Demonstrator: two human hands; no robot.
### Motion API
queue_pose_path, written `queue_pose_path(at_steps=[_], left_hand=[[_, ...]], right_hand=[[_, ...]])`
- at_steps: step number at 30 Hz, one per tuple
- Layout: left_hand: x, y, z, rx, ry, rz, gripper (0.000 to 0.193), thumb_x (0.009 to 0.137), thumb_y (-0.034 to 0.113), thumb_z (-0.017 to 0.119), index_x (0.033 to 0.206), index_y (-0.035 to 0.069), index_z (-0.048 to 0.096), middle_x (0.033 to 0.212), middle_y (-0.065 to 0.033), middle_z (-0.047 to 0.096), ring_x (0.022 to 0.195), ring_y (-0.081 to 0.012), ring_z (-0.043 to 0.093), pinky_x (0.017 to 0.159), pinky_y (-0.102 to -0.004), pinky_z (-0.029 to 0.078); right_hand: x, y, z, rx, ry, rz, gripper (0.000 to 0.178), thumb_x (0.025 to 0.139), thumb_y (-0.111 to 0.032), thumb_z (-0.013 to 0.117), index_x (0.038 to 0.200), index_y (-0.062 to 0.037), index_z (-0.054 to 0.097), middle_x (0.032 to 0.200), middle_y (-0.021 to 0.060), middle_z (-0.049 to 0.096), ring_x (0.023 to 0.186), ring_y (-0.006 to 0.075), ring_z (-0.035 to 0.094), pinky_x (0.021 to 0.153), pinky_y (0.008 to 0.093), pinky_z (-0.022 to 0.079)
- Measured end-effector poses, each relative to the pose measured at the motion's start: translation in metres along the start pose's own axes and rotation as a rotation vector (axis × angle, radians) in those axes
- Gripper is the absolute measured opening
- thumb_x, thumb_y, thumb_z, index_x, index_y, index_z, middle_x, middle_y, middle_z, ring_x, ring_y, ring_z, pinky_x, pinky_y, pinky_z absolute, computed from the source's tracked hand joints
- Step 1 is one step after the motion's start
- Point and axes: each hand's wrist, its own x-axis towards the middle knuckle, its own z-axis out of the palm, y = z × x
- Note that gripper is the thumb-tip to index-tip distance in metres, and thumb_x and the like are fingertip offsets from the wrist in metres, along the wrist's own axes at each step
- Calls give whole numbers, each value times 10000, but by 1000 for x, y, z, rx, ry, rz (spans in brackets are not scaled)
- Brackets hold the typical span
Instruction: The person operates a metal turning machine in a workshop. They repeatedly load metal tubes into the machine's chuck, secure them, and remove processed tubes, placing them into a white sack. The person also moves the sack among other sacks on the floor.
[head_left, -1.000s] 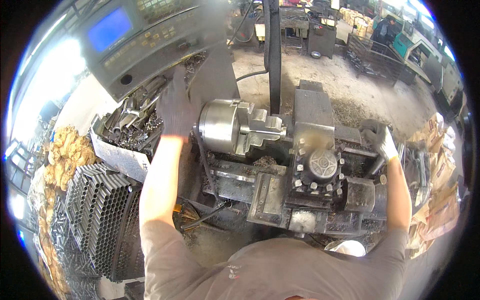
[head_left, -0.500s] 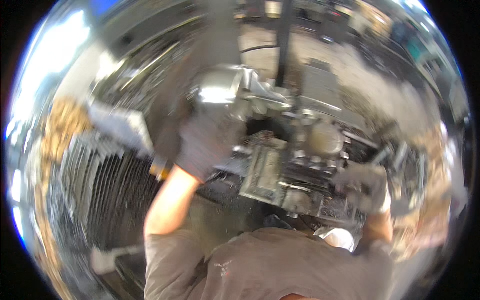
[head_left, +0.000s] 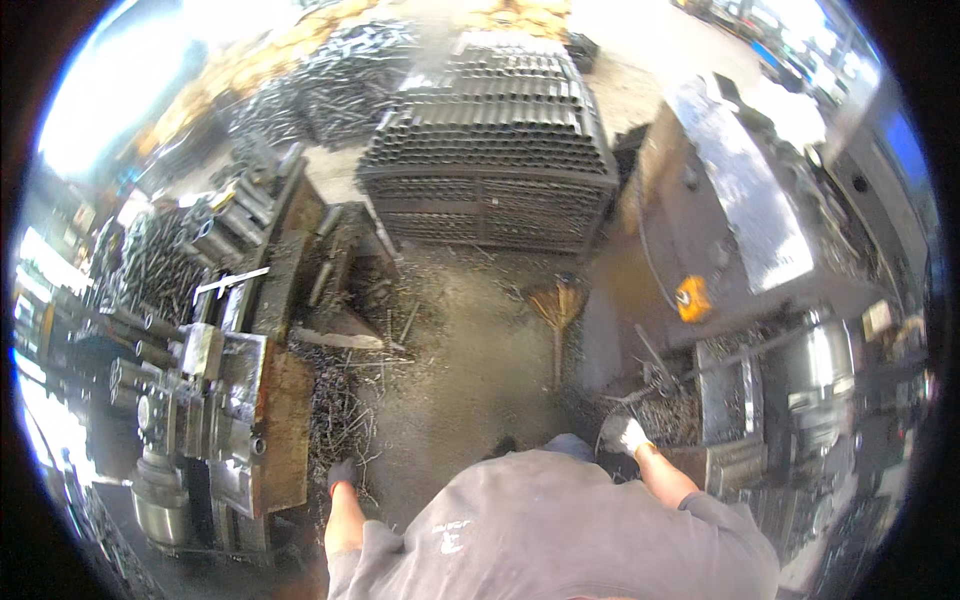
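My left hand (head_left: pixel 342 472), in a dark glove with a red cuff, hangs low at my left side. It is nearest to curly metal shavings (head_left: pixel 340 405) heaped beside a machine (head_left: pixel 283 425). Its fingers are too small and dark to read. On the other side, my right hand (head_left: pixel 626 434), in a pale grey glove, reaches down at the edge of a tray of metal shavings (head_left: pixel 672 418) below a second machine. A dark rounded shape lies against that glove; I cannot make out whether it is held. The fingers of this hand are blurred.
Ahead stands a metal rack (head_left: pixel 490 190) stacked with tubes. A fan-shaped broom (head_left: pixel 556 305) stands near the right-hand machine, whose sloped cover (head_left: pixel 745 190) is lit. A yellow object (head_left: pixel 692 299) rests on its side. A white T-shaped tool (head_left: pixel 230 282) lies on the left bench.
My view has turned from the machine to the walkway between two machines. Both hands have come away from the machine parts and down to my sides.
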Motion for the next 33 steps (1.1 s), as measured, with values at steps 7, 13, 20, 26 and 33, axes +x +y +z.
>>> queue_pose_path(at_steps=[7, 13, 20, 26, 33], left_hand=[[-106, -100, 74, 320, -258, -141, 410, 1078, 341, 491, 1398, 164, 675, 1458, -119, 654, 1253, -330, 683, 990, -457, 578], [-170, -30, 162, -299, -259, -155, 450, 1050, 394, 515, 1400, 145, 650, 1463, -181, 626, 1287, -405, 630, 1037, -485, 531], [-170, 16, 80, -632, -63, -365, 584, 974, 510, 598, 1382, 97, 651, 1316, -233, 696, 1198, -416, 678, 1010, -488, 534], [-171, -30, 54, -1221, 320, -480, 465, 976, 401, 662, 1215, 4, 707, 1022, -140, 758, 909, -270, 726, 818, -432, 572], [-207, -218, 67, -17, 555, -1258, 400, 1003, 224, 583, 1353, 34, 619, 1102, -184, 717, 1025, -340, 718, 864, -493, 575]], right_hand=[[49, 43, 89, -42, -451, -183, 273, 951, -271, 575, 1037, -209, 826, 1094, 91, 801, 967, 262, 777, 797, 425, 596], [201, 71, 23, 447, -508, 134, 143, 946, -239, 637, 889, -142, 725, 906, 84, 733, 773, 240, 719, 640, 399, 549], [424, 66, -102, 1469, -542, 553, 208, 994, -156, 536, 828, -88, 641, 752, 71, 678, 532, 222, 611, 425, 367, 449], [537, 29, -91, 1060, -602, 512, 186, 994, -231, 582, 951, -85, 688, 742, 91, 667, 600, 290, 684, 496, 448, 549], [566, -61, -36, 353, -551, -345, 205, 978, -228, 602, 940, -81, 740, 859, 100, 758, 725, 284, 748, 646, 439, 603]])
